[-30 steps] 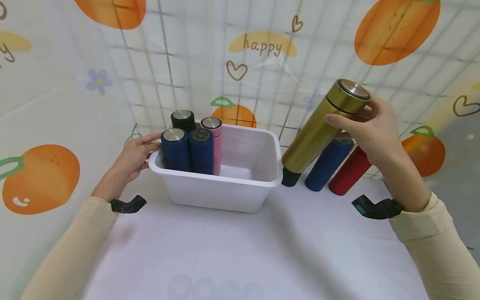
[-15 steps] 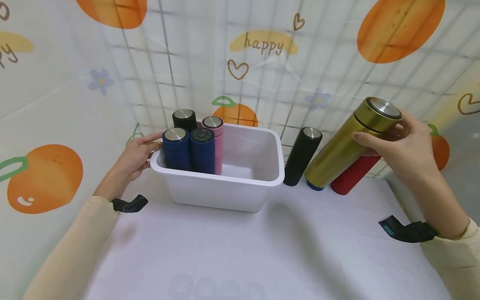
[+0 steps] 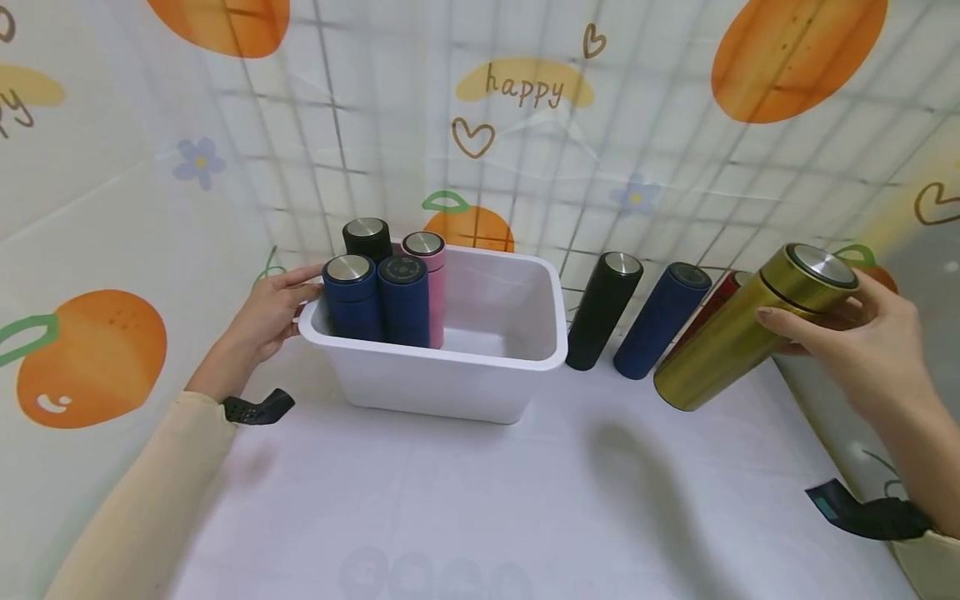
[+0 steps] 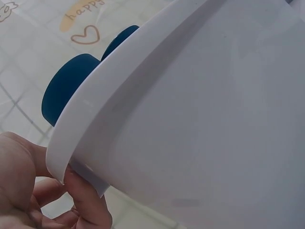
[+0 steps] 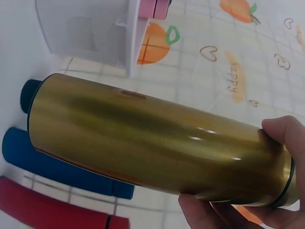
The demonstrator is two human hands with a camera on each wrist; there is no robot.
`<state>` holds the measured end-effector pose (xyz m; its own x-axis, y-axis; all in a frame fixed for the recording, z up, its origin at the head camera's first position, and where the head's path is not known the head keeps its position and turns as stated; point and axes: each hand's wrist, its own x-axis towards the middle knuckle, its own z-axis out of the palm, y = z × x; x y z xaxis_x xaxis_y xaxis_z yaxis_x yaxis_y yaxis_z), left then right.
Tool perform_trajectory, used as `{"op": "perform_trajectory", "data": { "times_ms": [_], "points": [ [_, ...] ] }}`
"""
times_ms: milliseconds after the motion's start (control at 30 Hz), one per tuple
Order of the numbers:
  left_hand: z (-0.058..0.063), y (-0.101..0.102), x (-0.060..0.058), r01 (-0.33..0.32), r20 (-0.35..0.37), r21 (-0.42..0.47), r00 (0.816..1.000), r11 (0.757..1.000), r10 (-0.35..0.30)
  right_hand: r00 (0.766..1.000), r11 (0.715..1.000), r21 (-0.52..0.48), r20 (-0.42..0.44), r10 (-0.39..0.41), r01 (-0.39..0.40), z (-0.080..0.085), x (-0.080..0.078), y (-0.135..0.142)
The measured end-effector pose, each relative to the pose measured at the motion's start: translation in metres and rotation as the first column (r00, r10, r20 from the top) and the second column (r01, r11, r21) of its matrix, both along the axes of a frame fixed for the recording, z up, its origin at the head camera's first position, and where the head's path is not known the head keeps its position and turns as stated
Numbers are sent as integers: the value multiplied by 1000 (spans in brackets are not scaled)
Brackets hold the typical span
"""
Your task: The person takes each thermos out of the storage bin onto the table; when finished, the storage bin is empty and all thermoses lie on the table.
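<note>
My right hand (image 3: 873,333) grips a gold thermos flask (image 3: 738,346) near its silver-topped lid and holds it tilted at the right, in front of a red thermos (image 3: 708,308). In the right wrist view the gold thermos (image 5: 157,138) spans the picture, thumb on one side and fingers on the other. My left hand (image 3: 273,312) grips the left end of a white plastic bin (image 3: 442,379) at its rim; in the left wrist view fingers (image 4: 88,200) curl under that rim. Inside the bin stand two blue thermoses (image 3: 405,308), a pink one (image 3: 436,292) and a black one (image 3: 367,237).
Right of the bin, a black thermos (image 3: 600,317) and a blue thermos (image 3: 660,325) stand on the white cloth-covered table (image 3: 465,500). Behind them rises a wire grid covered by a sheet printed with oranges (image 3: 468,229). The table's right edge lies beneath the right forearm.
The right hand has carried the gold thermos rightward and down, away from the bin, past the black and blue thermoses to before the red one. The left hand and bin have stayed put.
</note>
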<state>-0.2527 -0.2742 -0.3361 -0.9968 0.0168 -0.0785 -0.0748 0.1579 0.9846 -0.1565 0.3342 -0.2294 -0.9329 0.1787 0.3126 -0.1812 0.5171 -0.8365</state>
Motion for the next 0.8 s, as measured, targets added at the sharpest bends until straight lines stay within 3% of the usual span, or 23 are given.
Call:
{"op": "perform_trajectory", "data": {
  "times_ms": [233, 500, 800],
  "points": [
    [1, -1, 1, 8, 2, 25, 1000, 1000, -8, 999, 1000, 14, 29, -26, 26, -12, 2, 14],
    [2, 1, 0, 20, -4, 56, 1000, 998, -20, 998, 998, -38, 30, -50, 51, -20, 6, 27],
    [2, -1, 1, 14, -9, 70, 1000, 997, -14, 989, 991, 58, 70, -127, 123, -28, 5, 40]
  ]
}}
